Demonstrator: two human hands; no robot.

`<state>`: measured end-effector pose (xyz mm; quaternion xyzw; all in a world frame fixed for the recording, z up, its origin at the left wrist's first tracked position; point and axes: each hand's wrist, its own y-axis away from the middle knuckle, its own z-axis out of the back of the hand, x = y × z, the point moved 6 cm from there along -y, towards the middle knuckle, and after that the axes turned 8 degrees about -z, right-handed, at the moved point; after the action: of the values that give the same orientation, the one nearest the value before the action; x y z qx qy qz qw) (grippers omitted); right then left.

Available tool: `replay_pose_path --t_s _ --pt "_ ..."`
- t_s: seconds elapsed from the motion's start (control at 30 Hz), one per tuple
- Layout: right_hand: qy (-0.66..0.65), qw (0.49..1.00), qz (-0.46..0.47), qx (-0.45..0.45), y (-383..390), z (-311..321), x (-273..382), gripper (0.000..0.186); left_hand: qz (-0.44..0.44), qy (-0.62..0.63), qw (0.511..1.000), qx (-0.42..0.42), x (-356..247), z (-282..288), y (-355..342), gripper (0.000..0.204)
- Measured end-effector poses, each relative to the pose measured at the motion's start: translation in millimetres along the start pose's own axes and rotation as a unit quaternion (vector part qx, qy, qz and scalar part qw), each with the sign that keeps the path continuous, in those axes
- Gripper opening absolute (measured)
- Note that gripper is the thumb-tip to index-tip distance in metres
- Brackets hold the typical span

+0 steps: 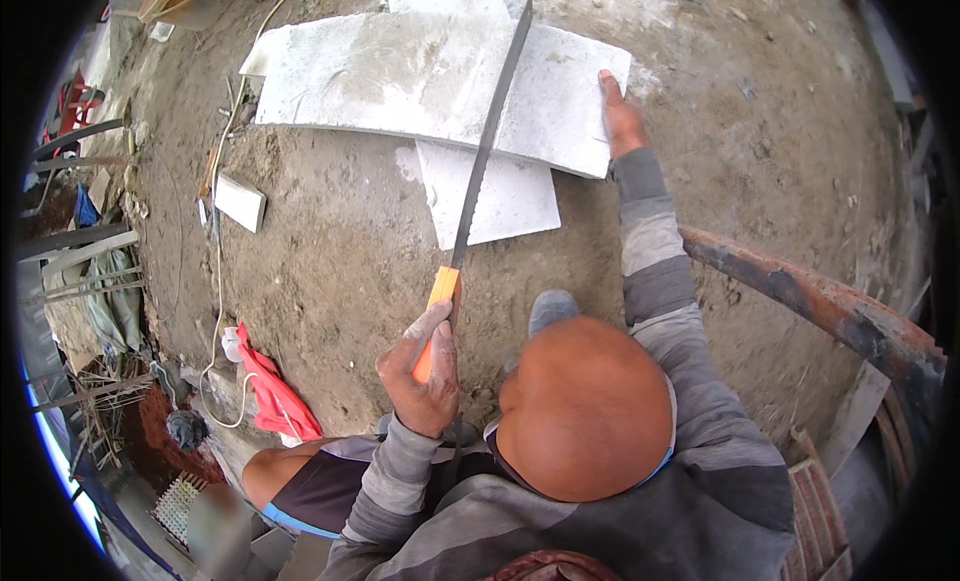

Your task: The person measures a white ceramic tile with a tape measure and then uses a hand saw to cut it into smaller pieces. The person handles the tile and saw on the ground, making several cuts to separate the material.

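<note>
Dust-grey left hand [425, 366] is closed round the orange grip of a long saw [487, 146] whose blade lies across the white slab [400, 76], while the right hand [622, 116] lies flat, apparently pressing its edge, so a skidding blade could nick those fingers.

The person wore a long-sleeved top in broad grey bands, light and dark by turns, running back from the fingers [425, 331] of the left hand to the shoulders. Pale dust clung to those fingers. The right sleeve carried the same stripes, cuffed dark just behind the fingers.
</note>
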<state>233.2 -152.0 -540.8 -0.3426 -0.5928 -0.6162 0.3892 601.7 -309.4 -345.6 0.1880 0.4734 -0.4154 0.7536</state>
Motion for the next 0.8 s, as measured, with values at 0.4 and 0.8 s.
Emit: replay_pose_path --t_s 0.4,0.8 --pt "0.006 0.998 -0.035 0.048 1 -6 8 0.076 -0.031 0.028 0.996 0.080 31 -27 -41 0.044" --pt "-0.016 0.998 0.023 0.059 -27 2 -11 0.074 -0.047 -0.007 0.998 0.052 38 -20 -22 0.043"
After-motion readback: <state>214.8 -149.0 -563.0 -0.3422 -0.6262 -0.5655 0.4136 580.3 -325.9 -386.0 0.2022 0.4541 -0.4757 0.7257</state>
